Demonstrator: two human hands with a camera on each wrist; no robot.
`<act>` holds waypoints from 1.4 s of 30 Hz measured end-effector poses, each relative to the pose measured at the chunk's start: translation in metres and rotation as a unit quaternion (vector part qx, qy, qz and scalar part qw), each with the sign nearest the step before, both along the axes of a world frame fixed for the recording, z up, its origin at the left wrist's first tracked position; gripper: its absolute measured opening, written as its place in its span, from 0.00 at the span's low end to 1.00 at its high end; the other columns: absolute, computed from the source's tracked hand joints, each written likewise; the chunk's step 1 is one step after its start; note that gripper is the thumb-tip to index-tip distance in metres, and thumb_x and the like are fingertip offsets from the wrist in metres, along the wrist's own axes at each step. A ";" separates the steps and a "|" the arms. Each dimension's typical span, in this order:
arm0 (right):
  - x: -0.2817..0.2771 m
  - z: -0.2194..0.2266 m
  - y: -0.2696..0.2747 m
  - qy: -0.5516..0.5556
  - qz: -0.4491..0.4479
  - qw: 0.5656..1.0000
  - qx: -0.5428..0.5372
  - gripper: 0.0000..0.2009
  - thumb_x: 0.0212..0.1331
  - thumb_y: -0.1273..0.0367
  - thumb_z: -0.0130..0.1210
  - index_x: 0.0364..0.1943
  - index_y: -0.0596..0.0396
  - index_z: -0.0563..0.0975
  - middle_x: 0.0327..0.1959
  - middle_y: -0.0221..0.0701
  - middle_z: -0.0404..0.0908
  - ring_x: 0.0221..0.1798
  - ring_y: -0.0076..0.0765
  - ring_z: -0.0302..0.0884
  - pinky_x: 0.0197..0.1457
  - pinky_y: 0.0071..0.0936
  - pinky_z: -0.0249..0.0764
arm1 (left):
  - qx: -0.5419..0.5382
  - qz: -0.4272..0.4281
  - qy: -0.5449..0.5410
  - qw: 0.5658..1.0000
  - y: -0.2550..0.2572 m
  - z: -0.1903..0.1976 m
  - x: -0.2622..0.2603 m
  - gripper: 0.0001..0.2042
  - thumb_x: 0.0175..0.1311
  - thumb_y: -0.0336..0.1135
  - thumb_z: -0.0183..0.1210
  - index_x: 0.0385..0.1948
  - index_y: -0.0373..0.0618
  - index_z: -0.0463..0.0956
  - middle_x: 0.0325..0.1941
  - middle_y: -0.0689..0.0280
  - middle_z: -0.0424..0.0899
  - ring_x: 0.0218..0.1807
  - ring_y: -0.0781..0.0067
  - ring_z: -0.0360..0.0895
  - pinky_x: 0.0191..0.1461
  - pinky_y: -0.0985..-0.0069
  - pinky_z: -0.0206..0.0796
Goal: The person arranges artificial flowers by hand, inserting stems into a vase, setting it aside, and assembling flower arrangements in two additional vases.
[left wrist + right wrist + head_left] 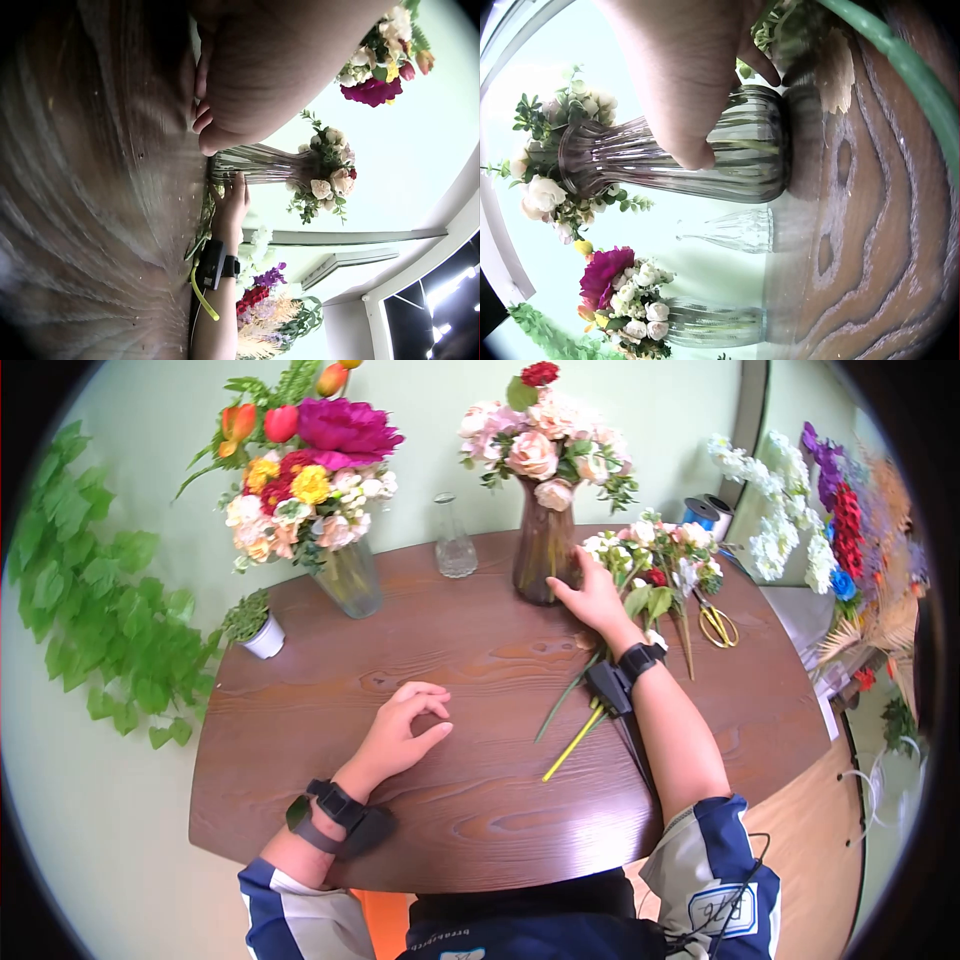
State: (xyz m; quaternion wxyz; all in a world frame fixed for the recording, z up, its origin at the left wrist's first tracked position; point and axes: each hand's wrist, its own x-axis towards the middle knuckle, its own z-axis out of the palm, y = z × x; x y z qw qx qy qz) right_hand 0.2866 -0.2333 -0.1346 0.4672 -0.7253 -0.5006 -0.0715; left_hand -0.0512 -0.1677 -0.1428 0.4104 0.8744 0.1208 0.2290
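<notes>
My right hand (598,598) is at the lower part of a tall brown ribbed glass vase (536,560). Its thumb lies across the vase's near face and its fairly straight fingers extend along the right side. Pale pink roses and one red bloom (540,373) fill this vase, which stands upright. In the right wrist view, stems show through the vase's glass (742,146). My left hand (402,732) rests low over the table's left middle, fingers loosely bent, holding nothing. Beneath my right wrist, cut flower stems (574,743) jut toward me.
Loose flowers (655,545) and yellow-handled scissors (718,626) lie on the table (480,790) at right, near ribbon spools (702,512). A small clear vase (455,545), a mixed bouquet in a glass vase (350,585) and a potted plant (262,635) stand along the back left.
</notes>
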 end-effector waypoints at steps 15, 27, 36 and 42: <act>0.003 0.037 -0.009 -0.056 -0.079 0.993 -0.063 0.19 0.50 0.63 0.56 0.42 0.65 0.77 0.35 0.50 0.80 0.40 0.52 0.79 0.49 0.39 0.74 | 0.016 0.014 0.017 1.000 -0.001 0.003 0.000 0.10 0.51 0.23 0.61 0.37 0.43 0.75 0.51 0.63 0.74 0.55 0.69 0.72 0.56 0.74 0.67; 0.073 0.030 -0.114 -0.030 -0.334 0.904 -0.263 0.21 0.47 0.66 0.59 0.45 0.62 0.69 0.43 0.50 0.77 0.46 0.54 0.77 0.48 0.44 0.74 | -0.175 0.065 -0.041 0.982 0.003 -0.018 0.009 0.15 0.53 0.24 0.61 0.43 0.37 0.70 0.44 0.61 0.76 0.51 0.70 0.76 0.52 0.74 0.68; 0.091 0.001 -0.164 0.396 -0.043 0.914 -0.072 0.07 0.60 0.70 0.52 0.28 0.59 0.74 0.20 0.28 0.77 0.19 0.20 0.71 0.23 0.17 0.68 | 0.222 0.090 0.013 0.971 -0.008 0.015 0.062 0.26 0.49 0.31 0.63 0.48 0.33 0.61 0.49 0.47 0.65 0.52 0.47 0.66 0.55 0.63 0.62; 0.106 -0.002 -0.168 0.493 0.101 0.848 0.169 0.05 0.65 0.70 0.47 0.38 0.57 0.72 0.27 0.25 0.75 0.27 0.19 0.71 0.31 0.14 0.68 | 0.158 0.319 -0.036 0.934 0.114 0.002 0.149 0.38 0.51 0.43 0.64 0.56 0.25 0.56 0.55 0.41 0.65 0.54 0.48 0.69 0.58 0.64 0.64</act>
